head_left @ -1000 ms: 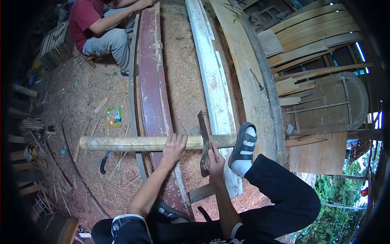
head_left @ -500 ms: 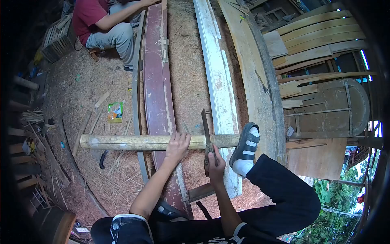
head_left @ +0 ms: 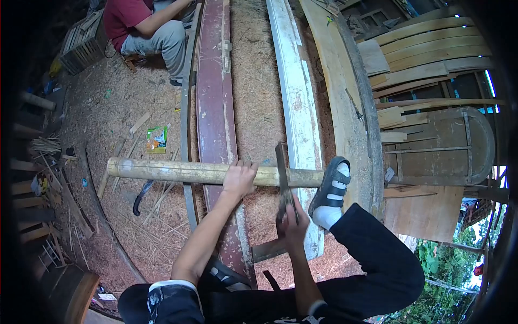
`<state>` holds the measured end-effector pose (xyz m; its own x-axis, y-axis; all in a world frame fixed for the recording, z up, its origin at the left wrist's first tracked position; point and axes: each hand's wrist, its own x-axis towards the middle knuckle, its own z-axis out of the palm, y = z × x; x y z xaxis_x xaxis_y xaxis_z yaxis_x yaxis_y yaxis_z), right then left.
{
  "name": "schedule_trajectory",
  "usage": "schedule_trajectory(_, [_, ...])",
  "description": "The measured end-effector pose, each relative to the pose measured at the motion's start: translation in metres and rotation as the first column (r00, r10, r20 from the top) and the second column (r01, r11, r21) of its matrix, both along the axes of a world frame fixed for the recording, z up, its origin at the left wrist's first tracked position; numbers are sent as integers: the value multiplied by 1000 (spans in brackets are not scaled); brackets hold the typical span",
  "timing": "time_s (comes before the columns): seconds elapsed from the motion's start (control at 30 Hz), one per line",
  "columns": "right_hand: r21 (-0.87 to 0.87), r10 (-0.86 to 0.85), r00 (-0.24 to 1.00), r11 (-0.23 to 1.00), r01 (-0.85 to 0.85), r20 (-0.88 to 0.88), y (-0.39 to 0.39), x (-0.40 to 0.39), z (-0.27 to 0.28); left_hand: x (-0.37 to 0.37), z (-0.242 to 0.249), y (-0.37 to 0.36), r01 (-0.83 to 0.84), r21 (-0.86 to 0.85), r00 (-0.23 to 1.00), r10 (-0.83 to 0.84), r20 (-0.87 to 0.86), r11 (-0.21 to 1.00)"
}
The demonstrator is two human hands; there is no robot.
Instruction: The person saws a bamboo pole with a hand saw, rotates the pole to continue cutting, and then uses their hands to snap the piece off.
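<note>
A bamboo pole (head_left: 162, 171) lies crosswise over the maroon plank (head_left: 216, 124) and the white plank (head_left: 299, 119). My left hand (head_left: 240, 178) wraps over the pole near its middle and presses on it. In my right hand (head_left: 295, 218) is a hand saw (head_left: 281, 170), its narrow dark blade crossing the pole to the right of my left hand. The handle is partly hidden by my fingers. My sandalled foot (head_left: 331, 189) rests against the pole's right end.
A dark-handled knife (head_left: 139, 200) and a green packet (head_left: 156, 140) lie on the shaving-covered ground at left. A person in a red shirt (head_left: 127, 16) sits at upper left. Long boards (head_left: 334, 92) run along the right, with stacked slats (head_left: 431, 38) beyond.
The saw and my right hand have drawn back slightly toward me across the pole. The pole's left end has shifted a little away from me. The whole view has also tilted slightly.
</note>
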<state>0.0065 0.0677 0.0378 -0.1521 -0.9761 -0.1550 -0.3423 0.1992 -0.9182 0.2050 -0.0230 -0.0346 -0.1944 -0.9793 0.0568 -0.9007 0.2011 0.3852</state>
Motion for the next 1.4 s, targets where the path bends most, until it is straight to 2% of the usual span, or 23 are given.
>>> schedule_trajectory(0.03, [155, -77, 984, 986, 52, 163, 9, 20, 46, 2, 0, -3, -8, 1, 1000, 8, -1, 1000])
schedule_trajectory(0.13, [214, -132, 978, 972, 96, 162, 0, 29, 51, 6, 6, -6, 6, 5, 1000, -6, 18, 1000])
schedule_trajectory(0.2, [189, -160, 975, 973, 130, 153, -4, 32, 51, 6, 11, -11, 25, 97, 999, -22, -31, 995])
schedule_trajectory(0.3, [247, -157, 980, 961, 123, 123, 6, 19, 67, 7, 8, -10, 48, 79, 998, -46, -36, 996])
schedule_trajectory(0.4, [208, -107, 984, 975, 75, 146, 16, 7, 67, 5, 8, -9, 23, 56, 999, -21, -32, 998])
schedule_trajectory(0.47, [222, -101, 987, 972, 72, 124, -14, 20, 54, 5, 3, -6, 19, 6, 1000, -19, -17, 1000])
schedule_trajectory(0.53, [316, -168, 960, 944, 91, 224, -35, 28, 44, 5, 5, -4, 24, 12, 999, -23, -32, 1000])
schedule_trajectory(0.67, [288, -123, 979, 955, 72, 162, 9, 8, 77, 0, -3, -2, 11, -4, 1000, -11, 5, 1000])
schedule_trajectory(0.77, [283, -145, 972, 955, 88, 187, -37, 26, 49, 3, 2, -6, 1, -61, 1000, -1, -7, 998])
schedule_trajectory(0.83, [274, -167, 955, 957, 96, 247, -48, 33, 38, 4, 4, -3, 28, 13, 1000, -28, -1, 1000])
schedule_trajectory(0.87, [270, -161, 955, 959, 91, 250, -42, 28, 46, 4, 4, -3, 24, 8, 1000, -24, 2, 1000])
schedule_trajectory(0.93, [375, -172, 967, 923, 91, 189, -11, 9, 75, 3, 3, -2, 17, -1, 1000, -17, -21, 1000])
schedule_trajectory(0.97, [350, -154, 966, 934, 74, 207, 1, 6, 79, 1, 2, 0, 29, 7, 999, -29, -24, 1000])
schedule_trajectory(1.0, [350, -173, 963, 932, 92, 206, -2, 5, 69, 0, 1, -2, 20, 19, 1000, -19, -23, 1000])
schedule_trajectory(1.07, [278, -112, 989, 957, 82, 94, -35, 13, 39, 2, 3, -5, 9, 26, 1000, -8, -17, 1000])
schedule_trajectory(1.1, [352, -233, 911, 930, 106, 341, -55, 31, 47, 3, 6, -3, 26, 47, 1000, -25, -19, 999])
schedule_trajectory(1.13, [351, -242, 908, 929, 115, 343, -46, 26, 47, 5, 9, -3, 49, 66, 999, -48, -20, 997])
schedule_trajectory(1.2, [316, -135, 979, 945, 82, 150, -22, 11, 54, 5, 10, -5, 36, 38, 999, -35, -27, 999])
schedule_trajectory(1.27, [383, -206, 956, 917, 114, 210, -2, 7, 66, 2, 5, 3, 29, 34, 999, -27, -34, 999])
schedule_trajectory(1.33, [283, -109, 978, 958, 55, 178, -27, 10, 49, 2, 1, -1, 9, 0, 1000, -9, 3, 1000])
schedule_trajectory(1.37, [220, -109, 985, 973, 77, 135, -49, 18, 22, 0, 4, 1, 8, -4, 1000, -8, 0, 1000])
schedule_trajectory(1.4, [211, -111, 985, 974, 81, 133, -48, 19, 29, -1, 8, 3, 21, 0, 1000, -21, -16, 1000])
